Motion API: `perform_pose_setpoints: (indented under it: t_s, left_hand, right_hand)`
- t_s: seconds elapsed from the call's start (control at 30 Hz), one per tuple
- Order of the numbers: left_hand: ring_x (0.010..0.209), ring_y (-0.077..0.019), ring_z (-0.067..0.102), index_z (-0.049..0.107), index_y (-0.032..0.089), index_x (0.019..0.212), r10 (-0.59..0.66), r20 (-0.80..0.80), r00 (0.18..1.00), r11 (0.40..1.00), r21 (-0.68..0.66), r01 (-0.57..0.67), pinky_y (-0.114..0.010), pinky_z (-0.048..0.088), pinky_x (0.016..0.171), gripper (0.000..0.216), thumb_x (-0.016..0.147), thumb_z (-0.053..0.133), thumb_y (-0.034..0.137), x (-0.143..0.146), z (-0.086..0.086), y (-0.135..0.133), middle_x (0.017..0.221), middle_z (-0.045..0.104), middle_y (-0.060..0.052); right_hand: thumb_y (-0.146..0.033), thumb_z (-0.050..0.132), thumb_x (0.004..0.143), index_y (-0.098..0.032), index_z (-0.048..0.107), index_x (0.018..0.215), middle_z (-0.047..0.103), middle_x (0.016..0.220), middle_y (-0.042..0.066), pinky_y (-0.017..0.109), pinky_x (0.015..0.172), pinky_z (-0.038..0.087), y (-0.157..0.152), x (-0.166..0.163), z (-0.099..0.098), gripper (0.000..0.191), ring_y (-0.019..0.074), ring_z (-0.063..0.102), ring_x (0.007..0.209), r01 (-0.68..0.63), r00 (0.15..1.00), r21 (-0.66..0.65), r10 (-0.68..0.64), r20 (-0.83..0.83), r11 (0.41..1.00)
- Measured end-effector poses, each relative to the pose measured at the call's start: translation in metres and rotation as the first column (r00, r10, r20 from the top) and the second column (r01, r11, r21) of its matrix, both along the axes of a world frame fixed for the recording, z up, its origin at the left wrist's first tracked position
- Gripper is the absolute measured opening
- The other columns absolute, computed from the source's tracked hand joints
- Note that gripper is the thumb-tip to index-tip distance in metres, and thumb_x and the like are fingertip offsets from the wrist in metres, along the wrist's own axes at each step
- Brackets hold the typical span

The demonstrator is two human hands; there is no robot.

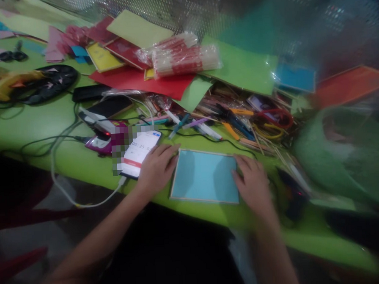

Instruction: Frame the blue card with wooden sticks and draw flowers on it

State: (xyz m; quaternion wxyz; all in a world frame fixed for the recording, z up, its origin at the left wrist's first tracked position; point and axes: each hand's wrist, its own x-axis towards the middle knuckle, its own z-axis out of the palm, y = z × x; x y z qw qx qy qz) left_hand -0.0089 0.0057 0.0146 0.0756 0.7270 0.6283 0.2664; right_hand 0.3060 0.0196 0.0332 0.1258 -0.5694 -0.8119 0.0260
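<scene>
On the green table in front of me lies a light-blue card panel (pixel 204 177) edged with thin wooden sticks. My left hand (pixel 157 167) grips its upper left side, with fingertips at the corner and thumb along the edge. At the opposite side my right hand (pixel 251 177) holds the upper right edge between fingers and thumb. The panel looks flat on the table. Just left of my left hand is a phone (pixel 135 159) with a running timer on its screen, partly covered by that hand. Several pens (pixel 179 125) lie beyond the panel.
Behind stand wrapped stick bundles (pixel 185 59), a red sheet (pixel 145 80) and a green sheet (pixel 245 67). A green rounded container (pixel 345 150) is at the right. A purple device (pixel 103 140), cables and a glue gun (pixel 17 81) lie left. Scissors (pixel 13 53) are at the far left.
</scene>
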Motion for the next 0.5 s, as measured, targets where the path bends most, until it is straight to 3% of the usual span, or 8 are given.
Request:
perform_pose_setpoints:
  t_s: [0.23, 0.5]
  left_hand:
    - [0.115, -0.0287, 0.067, 0.071, 0.019, 0.129, -0.046, -0.014, 0.999, 0.999, 0.003, 0.046, -0.049, 0.05, 0.106, 0.036, 0.106, 0.046, 0.029, 0.0015, 0.0023, 0.0023, 0.122, 0.074, -0.012]
    - [0.11, -0.032, 0.066, 0.074, 0.023, 0.126, -0.092, -0.059, 0.994, 0.995, -0.032, 0.091, -0.052, 0.051, 0.098, 0.037, 0.105, 0.045, 0.032, 0.0008, 0.0011, 0.0042, 0.121, 0.073, -0.012]
  right_hand:
    - [-0.032, 0.048, 0.103, -0.019, 0.061, 0.144, 0.067, 0.137, 0.016, 0.053, 0.102, 0.046, 0.002, 0.0027, -0.002, 0.045, 0.0349, 0.057, 0.121, 0.003, 1.0, 0.011, -0.003, -0.03, 1.0]
    - [-0.029, 0.049, 0.104, -0.019, 0.06, 0.146, 0.067, 0.14, 0.014, 0.05, 0.105, 0.046, 0.001, -0.005, 0.0009, 0.045, 0.0327, 0.057, 0.125, -0.05, 0.998, -0.018, 0.05, -0.025, 0.999]
